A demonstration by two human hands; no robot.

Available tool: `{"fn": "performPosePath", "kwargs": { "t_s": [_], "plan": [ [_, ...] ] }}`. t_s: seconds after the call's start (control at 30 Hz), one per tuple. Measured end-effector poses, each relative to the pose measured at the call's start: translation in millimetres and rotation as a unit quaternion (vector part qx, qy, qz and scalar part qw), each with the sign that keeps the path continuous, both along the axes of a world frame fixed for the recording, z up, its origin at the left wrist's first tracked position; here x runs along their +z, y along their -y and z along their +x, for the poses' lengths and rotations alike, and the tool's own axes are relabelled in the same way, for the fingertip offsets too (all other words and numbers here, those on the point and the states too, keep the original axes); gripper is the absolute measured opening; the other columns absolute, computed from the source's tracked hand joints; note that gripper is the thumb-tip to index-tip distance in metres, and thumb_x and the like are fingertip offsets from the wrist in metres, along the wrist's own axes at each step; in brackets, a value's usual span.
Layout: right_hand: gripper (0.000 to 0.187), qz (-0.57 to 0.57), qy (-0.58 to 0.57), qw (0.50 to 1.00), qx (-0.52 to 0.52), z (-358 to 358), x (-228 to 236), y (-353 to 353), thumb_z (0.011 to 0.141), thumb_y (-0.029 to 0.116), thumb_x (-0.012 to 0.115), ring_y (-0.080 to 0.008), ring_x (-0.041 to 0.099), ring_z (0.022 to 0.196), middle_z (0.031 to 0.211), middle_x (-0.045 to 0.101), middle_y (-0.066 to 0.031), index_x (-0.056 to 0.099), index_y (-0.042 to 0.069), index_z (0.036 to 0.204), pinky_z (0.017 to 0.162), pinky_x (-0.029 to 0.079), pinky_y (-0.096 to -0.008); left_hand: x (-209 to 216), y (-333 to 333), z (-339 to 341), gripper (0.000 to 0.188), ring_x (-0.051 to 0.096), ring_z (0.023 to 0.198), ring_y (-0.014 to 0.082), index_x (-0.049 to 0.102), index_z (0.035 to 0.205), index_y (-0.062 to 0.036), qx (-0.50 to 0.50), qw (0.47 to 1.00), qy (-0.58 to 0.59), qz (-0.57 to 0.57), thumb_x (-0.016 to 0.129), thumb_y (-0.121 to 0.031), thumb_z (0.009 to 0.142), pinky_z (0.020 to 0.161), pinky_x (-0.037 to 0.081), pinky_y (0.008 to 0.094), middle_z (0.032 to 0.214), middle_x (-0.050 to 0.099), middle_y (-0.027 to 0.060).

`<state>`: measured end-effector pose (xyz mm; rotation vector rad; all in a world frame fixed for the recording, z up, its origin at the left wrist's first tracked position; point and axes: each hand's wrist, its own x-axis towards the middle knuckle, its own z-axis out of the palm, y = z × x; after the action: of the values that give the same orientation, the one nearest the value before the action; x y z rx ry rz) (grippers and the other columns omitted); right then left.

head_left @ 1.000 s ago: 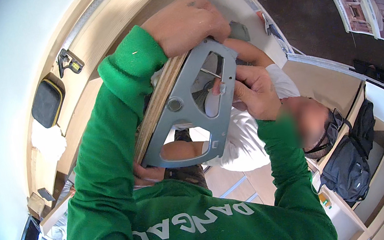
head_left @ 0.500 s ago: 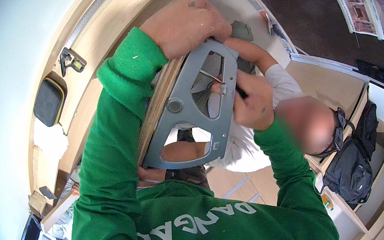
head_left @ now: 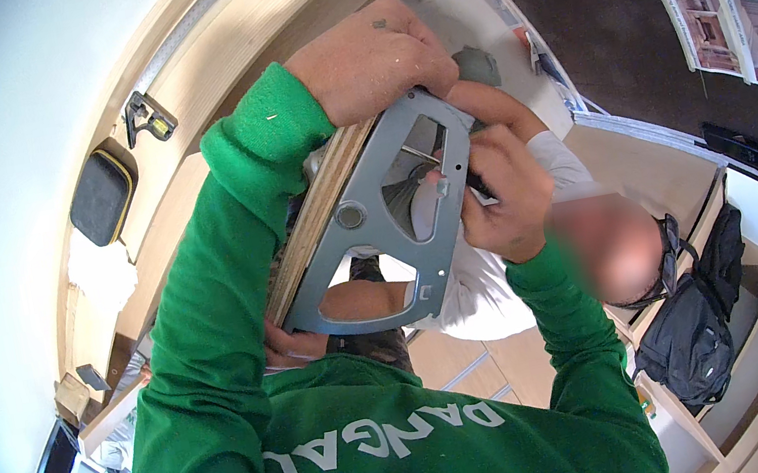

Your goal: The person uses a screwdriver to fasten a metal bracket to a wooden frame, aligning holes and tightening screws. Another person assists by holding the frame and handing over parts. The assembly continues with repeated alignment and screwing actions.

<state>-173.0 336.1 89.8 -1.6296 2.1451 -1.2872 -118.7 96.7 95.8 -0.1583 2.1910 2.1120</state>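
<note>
My L grip (head_left: pixel 374 59) is curled at top of grey bracket (head_left: pixel 373 225), R grip (head_left: pixel 504 193) half-curled nr thin rod (head_left: pixel 419 154), can't tell what's held; best brace bracket & keep rod straight.

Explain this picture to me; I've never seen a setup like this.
There is no robot here. The wide, curved view comes from a camera worn on a person's head, looking down past their green sleeves. Their left hand is curled at the upper end of a grey metal frame, with a layered wooden board along its left side. Their right hand is bent at the frame's right edge, near a thin metal rod; what it may hold is mostly hidden. A co-worker in a white shirt is close behind. On the pale wooden surface at left are a black case and a small black-and-yellow tool.
</note>
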Motion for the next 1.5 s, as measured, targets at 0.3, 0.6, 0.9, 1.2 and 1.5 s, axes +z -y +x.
{"fn": "performPosePath", "kwargs": {
  "t_s": [0.3, 0.6, 0.9, 1.2, 1.5],
  "plan": [
    [0.024, 0.165, 0.289, 0.943, 0.008, -3.6, -0.8, 3.5, 0.094, 0.019, 0.078, -0.0115, 0.054, 0.051, 0.068, 0.054, 0.0003, 0.072, -0.002, 0.102, 0.045, 0.039, -0.0303, 3.0, 2.9, 11.3, 0.026, 0.067, 0.095, 0.0187, 0.08, 0.092, 0.0034, -0.017, 0.944, -0.163, -0.287, 0.082, -0.02, 0.08, 0.083, 0.054, 0.0326, 0.102, 0.069, 0.0108],
    [0.032, 0.167, 0.622, 0.759, 0.092, -6.3, 1.6, -0.6, 0.095, 0.015, 0.072, -0.0073, 0.051, 0.061, 0.087, 0.062, -0.0025, 0.06, 0.0, 0.122, 0.052, 0.037, -0.0241, 4.5, 3.6, 15.0, 0.025, 0.065, 0.102, 0.0202, 0.081, 0.094, 0.0013, 0.019, 1.0, 0.019, -0.008, 0.082, -0.02, 0.082, 0.088, 0.053, 0.0327, 0.115, 0.065, 0.0116],
    [0.038, -0.009, -0.17, 0.985, 0.039, 2.1, 1.2, -7.4, 0.069, -0.003, 0.075, -0.0291, 0.066, 0.064, 0.083, 0.064, -0.0122, 0.073, -0.002, 0.107, 0.059, 0.052, -0.0336, 1.8, -0.5, 18.6, 0.023, 0.066, 0.107, 0.0237, 0.08, 0.093, 0.0, 0.004, 0.999, 0.009, -0.034, 0.082, -0.02, 0.082, 0.091, 0.054, 0.0349, 0.11, 0.067, 0.017],
    [0.03, 0.228, 0.657, 0.711, 0.106, -20.1, 2.6, 14.2, 0.106, 0.029, 0.067, -0.0033, 0.039, 0.053, 0.065, 0.047, 0.0041, 0.072, -0.001, 0.111, 0.044, 0.024, -0.0258, -9.1, 10.9, 31.1, 0.016, 0.067, 0.084, 0.0199, 0.075, 0.086, 0.0007, 0.034, 0.992, -0.085, -0.086, 0.079, -0.015, 0.084, 0.079, 0.053, 0.0324, 0.09, 0.067, 0.0085],
    [0.025, 0.049, 0.2, 0.978, 0.016, 12.4, 1.3, 19.0, 0.087, 0.005, 0.078, -0.0231, 0.068, 0.074, 0.092, 0.066, -0.0089, 0.069, -0.001, 0.109, 0.059, 0.051, -0.0335, -12.8, 31.8, 19.1, 0.029, 0.056, 0.068, 0.0134, 0.064, 0.073, 0.0067, -0.003, 0.981, -0.145, -0.128, 0.073, -0.017, 0.088, 0.065, 0.045, 0.035, 0.065, 0.055, 0.0087]
  ]
}}
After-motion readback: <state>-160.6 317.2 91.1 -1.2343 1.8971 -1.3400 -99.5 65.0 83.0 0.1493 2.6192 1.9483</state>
